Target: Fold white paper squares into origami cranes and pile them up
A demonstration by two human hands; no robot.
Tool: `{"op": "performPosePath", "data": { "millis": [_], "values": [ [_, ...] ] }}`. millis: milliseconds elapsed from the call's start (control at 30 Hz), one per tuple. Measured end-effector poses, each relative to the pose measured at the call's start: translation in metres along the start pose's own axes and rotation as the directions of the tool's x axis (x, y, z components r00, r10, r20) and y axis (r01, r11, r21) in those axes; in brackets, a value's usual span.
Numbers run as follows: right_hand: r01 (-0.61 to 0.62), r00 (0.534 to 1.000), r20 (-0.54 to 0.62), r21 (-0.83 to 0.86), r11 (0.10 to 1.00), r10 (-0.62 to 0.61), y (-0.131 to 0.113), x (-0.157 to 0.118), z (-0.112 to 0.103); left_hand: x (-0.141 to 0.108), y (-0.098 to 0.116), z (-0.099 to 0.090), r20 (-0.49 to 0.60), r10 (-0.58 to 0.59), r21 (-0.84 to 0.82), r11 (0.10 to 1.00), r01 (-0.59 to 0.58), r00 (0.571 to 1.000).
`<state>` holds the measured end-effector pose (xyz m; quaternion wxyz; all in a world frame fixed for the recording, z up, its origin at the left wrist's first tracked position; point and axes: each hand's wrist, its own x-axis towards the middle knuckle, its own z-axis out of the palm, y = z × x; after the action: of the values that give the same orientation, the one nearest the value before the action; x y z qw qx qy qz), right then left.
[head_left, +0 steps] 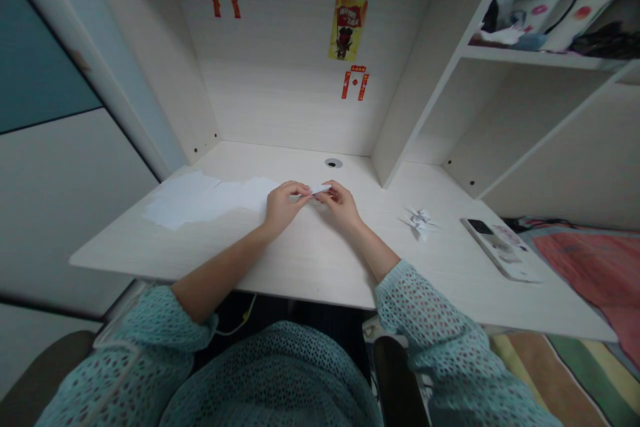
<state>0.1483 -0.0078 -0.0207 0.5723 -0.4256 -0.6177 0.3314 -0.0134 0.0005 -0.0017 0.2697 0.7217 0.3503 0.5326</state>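
A small piece of white paper [321,189], apparently folded into a slim strip, is held pinched at the very centre of the frame. It lies roughly level, its right end tilted slightly higher; its ends are partly covered, its creases too small to read.

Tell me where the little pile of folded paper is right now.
In the head view, the pile of folded paper lies on the right side of the desk, between the right hand and the phone.

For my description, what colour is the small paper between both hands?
The small paper is white, seen best in the head view.
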Motion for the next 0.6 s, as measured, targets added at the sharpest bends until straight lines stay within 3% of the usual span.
{"op": "performPosePath", "data": {
  "millis": [133,333,433,600],
  "values": [
    [-0.011,0.999,-0.035,0.006,1.0,0.011,-0.001,0.0,0.0,0.002,-0.003,0.0,0.024,-0.151,-0.125,0.98,0.153,0.988],
    [-0.094,0.989,-0.107,0.039,0.995,0.097,0.001,0.001,0.001,0.004,-0.013,0.006,0.171,-0.404,-0.297,0.848,0.438,0.898],
    [-0.106,0.989,-0.102,0.038,0.994,0.109,0.002,0.001,0.0,0.003,-0.018,0.01,0.212,-0.456,-0.333,0.798,0.503,0.864],
    [-0.106,0.988,-0.106,0.049,0.993,0.111,-0.002,-0.001,0.003,0.001,-0.02,0.01,0.222,-0.492,-0.356,0.763,0.539,0.842]
  ]
}}
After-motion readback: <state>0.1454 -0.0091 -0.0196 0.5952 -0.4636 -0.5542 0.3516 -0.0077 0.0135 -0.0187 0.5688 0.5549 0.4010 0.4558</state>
